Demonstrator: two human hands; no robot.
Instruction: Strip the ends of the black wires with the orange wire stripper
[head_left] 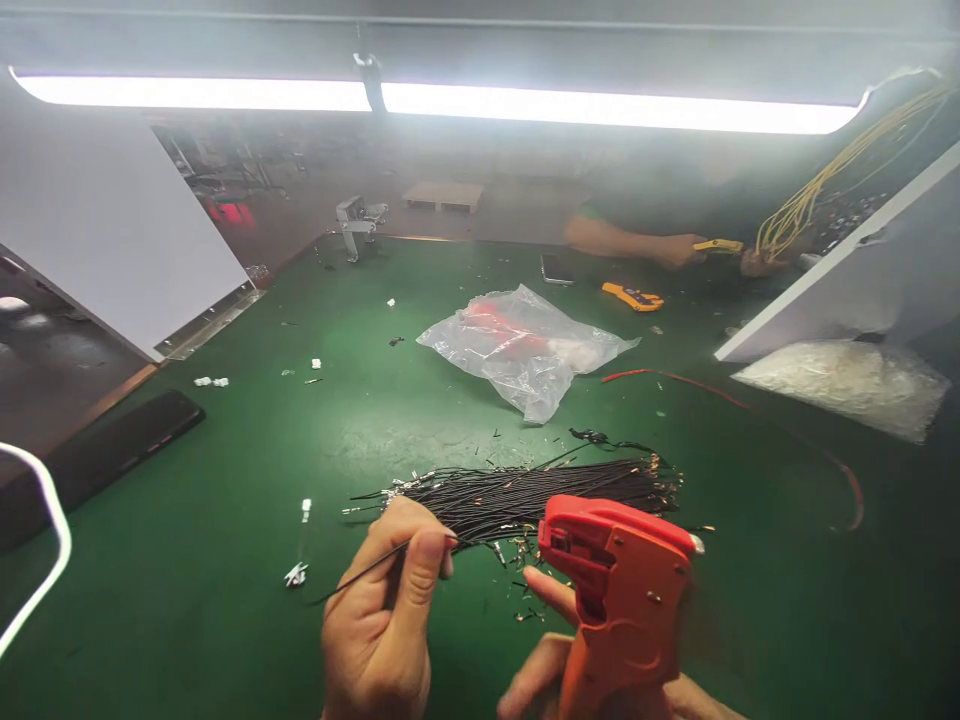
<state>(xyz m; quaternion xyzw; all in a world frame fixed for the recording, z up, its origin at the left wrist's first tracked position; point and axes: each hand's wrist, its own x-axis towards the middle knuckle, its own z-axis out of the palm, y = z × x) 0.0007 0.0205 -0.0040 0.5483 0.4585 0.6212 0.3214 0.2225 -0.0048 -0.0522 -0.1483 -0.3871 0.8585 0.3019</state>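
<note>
Pinched narrow, the grip of the left hand (382, 620) holds one thin black wire (360, 572) between thumb and forefinger. Its long axis slants: the free end points down and left of the grip, while the other end runs up and right toward the head of the stripper (622, 600). That orange tool, hard matte plastic with rivets, stands upright in the closed grip of the right hand (536, 675). Just beyond both grips a bundle (540, 492) of similar metal-tipped wires lies crosswise on the green desk (225, 520). Farther off lies a crinkled clear bag (525, 350).
</note>
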